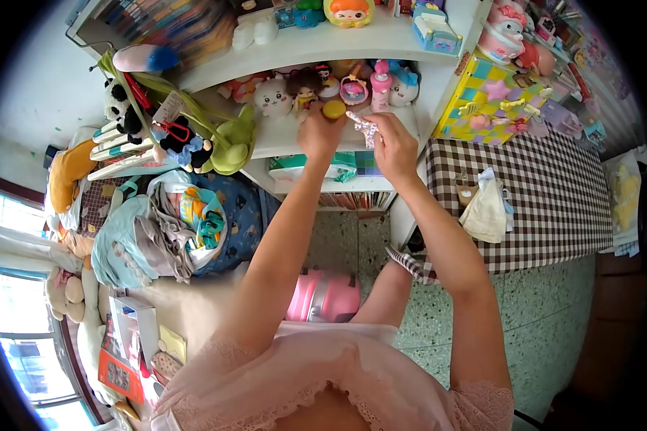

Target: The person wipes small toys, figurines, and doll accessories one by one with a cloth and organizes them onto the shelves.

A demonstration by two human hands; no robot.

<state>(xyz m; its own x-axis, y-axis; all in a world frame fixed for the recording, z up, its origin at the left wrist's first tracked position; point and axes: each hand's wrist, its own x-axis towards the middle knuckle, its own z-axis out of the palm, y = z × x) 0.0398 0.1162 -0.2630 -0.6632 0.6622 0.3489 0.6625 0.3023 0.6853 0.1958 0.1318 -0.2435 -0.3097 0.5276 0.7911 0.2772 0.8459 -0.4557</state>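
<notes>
"Starting with the head view, where are the hands?"

"Both are over the white middle shelf (279, 136), around the middle of its front edge."

"Holding anything?"

"The left hand (318, 134) grips a round yellow piece (333, 109) at its fingertips. The right hand (395, 147) pinches a small white-and-pink patterned piece (364, 130), just beside the yellow one. What either is, I can't tell."

"What stands on that shelf?"

"Toys, toward the back edge: a white round-faced figure (272, 98), a brown-haired doll (306, 85), a pink toy basket (354, 90), a pink bottle (380, 84), then a blue-topped figure (405, 86) near the right end."

"And the room?"

"To the right, a table has a brown-and-white checked tablecloth (553, 194). A cream cloth (485, 214) lies near its left edge, and a yellow checkered box (461, 100) stands at the far left corner. A pink case (322, 296) sits low in front of the person, near the speckled floor (525, 309). On the left there's a heap of clothes (151, 241) and, beyond it, a bright window (25, 323)."
</notes>
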